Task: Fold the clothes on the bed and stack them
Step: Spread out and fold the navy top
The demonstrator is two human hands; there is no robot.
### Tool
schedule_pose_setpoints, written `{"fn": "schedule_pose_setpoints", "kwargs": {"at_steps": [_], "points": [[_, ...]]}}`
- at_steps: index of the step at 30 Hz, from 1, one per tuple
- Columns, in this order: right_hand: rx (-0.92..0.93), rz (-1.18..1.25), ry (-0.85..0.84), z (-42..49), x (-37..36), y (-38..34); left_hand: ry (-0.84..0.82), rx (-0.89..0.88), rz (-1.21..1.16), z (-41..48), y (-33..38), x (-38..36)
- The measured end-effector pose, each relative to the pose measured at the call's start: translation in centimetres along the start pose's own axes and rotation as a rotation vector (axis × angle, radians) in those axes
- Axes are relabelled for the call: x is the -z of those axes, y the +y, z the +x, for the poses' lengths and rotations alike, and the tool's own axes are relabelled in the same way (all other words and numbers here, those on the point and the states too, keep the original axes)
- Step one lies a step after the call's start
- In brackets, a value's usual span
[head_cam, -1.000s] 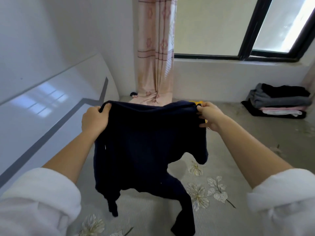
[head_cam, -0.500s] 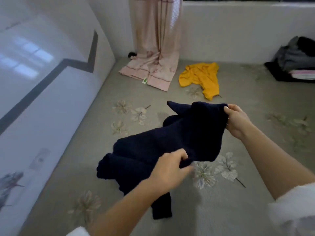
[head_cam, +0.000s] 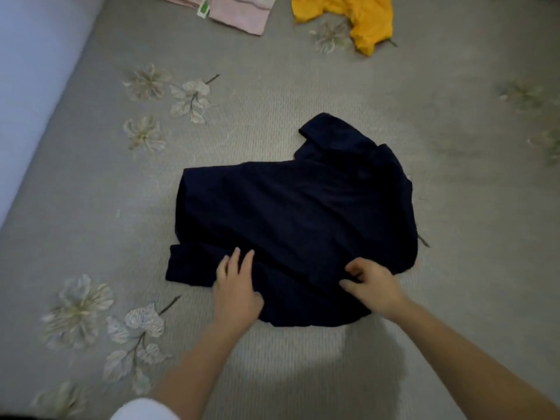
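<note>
Navy top (head_cam: 297, 213) lies rumpled on the bed (head_cam: 303, 86). My left grip (head_cam: 236, 289) presses it flat-fingered; right grip (head_cam: 372, 286) pinches the near edge. Should pull taut, smooth creases before folding.

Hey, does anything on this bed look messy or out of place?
The yellow garment lies crumpled and unfolded at the far side. The pink curtain hem trails onto the bed. The navy garment lies skewed with a flap jutting out at its far side.

The navy garment (head_cam: 297, 213), from mid-air down flat onto the bed (head_cam: 272, 86).
</note>
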State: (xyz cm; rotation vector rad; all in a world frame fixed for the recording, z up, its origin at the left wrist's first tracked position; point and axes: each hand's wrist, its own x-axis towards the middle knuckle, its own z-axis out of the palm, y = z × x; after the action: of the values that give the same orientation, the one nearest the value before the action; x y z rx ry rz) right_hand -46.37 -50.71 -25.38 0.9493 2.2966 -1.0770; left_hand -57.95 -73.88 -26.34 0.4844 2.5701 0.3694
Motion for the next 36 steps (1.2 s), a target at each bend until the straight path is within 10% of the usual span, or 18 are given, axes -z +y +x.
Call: {"fn": "schedule_pose_setpoints", "kwargs": {"at_steps": [6,12,17,21,25,30,36], "points": [[0.352,-0.482,-0.017,-0.1,-8.5,-1.1,-0.064,-0.032,0.213,0.9,-5.8,-0.3],[0.280,0.368,0.183,-1.4,-2.4,0.8,0.243,-0.464,0.040,-2.2,-3.4,0.2],[-0.230,0.715,0.521,-3.2,2.1,6.8,-0.056,-0.730,-0.060,-5.7,-0.1,-1.7],[-0.661,0.476,0.789,-5.0,1.5,10.6,0.075,-0.255,-0.337,-4.3,-0.9,-3.0],[-0.037,0.021,0.607,-5.3,-2.1,6.9,0.152,0.243,-0.620,-1.9,-3.3,-3.5],[0.029,-0.618,0.209,-2.7,-6.1,3.4,0.062,0.228,-0.638,0.5,-3.0,-4.0],[-0.097,0.130,0.747,-4.3,-1.4,6.7,0.118,0.233,-0.508,3.5,-2.0,-2.7]]}}
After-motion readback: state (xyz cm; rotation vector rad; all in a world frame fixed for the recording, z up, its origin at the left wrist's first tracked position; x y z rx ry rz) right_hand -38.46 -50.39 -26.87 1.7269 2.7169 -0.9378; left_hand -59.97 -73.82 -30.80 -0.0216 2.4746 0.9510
